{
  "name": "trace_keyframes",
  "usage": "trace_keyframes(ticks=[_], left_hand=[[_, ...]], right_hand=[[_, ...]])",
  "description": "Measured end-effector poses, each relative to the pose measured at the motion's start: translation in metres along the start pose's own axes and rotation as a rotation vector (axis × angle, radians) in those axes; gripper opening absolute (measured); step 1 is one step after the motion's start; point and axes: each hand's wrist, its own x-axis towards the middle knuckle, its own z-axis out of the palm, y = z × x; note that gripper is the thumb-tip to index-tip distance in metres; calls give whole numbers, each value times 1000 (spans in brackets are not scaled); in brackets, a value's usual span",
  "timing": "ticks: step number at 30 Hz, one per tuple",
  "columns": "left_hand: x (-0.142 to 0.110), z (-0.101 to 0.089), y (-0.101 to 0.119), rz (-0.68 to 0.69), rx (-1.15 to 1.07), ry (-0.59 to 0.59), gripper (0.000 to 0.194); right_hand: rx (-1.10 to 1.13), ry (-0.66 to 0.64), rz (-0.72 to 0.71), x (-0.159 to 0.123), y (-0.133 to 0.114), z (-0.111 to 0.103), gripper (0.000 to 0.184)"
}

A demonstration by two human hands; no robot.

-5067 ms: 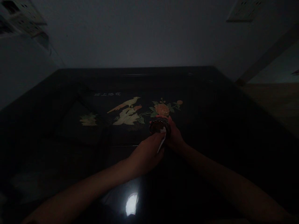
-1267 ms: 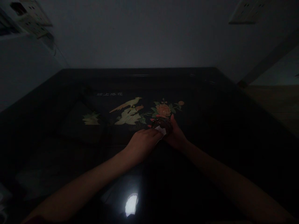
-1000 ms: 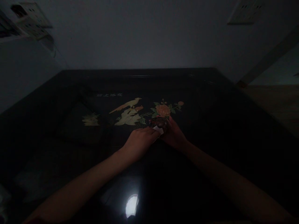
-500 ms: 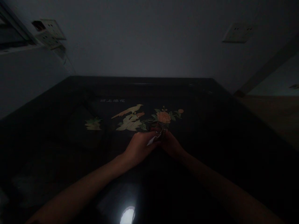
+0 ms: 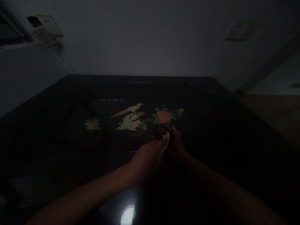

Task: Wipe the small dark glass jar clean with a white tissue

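Observation:
In the head view my left hand (image 5: 147,157) is closed on a thin white tissue (image 5: 167,137), with its thumb and fingers against a dark, glossy round object (image 5: 161,128). The object looks like a see-through glass cup, though the dim light hides its full shape. My right hand (image 5: 177,145) grips this cup from the right side, and its fingers are partly lost in shadow. Both hands meet above the black tabletop (image 5: 122,170), just in front of an inlaid peony picture (image 5: 164,116).
Bird-and-rock decoration (image 5: 130,120) and pale lettering lie in the tabletop's surface. A bright reflection (image 5: 128,215) shows near the front. Behind the table stands a grey wall (image 5: 145,40) with sockets (image 5: 239,30) at right and more sockets (image 5: 49,25) at left.
My left hand has moved slightly nearer to me and right, with the tissue now more visible. My right hand has shifted a little right, and more of the cup shows.

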Motion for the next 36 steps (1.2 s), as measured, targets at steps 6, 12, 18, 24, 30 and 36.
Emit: trace_keyframes(ticks=[6, 12, 18, 24, 30, 36], left_hand=[[-1, -2, 0, 15, 144, -70, 53], [-2, -3, -3, 112, 436, -63, 35], [-3, -9, -6, 159, 708, -63, 38], [-5, -8, -9, 177, 816, -61, 45], [-7, 1, -7, 189, 839, -32, 43], [-2, 3, -11, 206, 667, -56, 44]], right_hand=[[28, -19, 68, 2, -1, -2, 45], [17, -37, 78, 3, -4, -2, 48], [74, -87, 118, 6, -2, -5, 51], [122, -103, 122, 9, 2, -9, 54], [86, -125, 101, 6, 0, -8, 51], [110, -102, 116, 7, -3, -6, 48]])
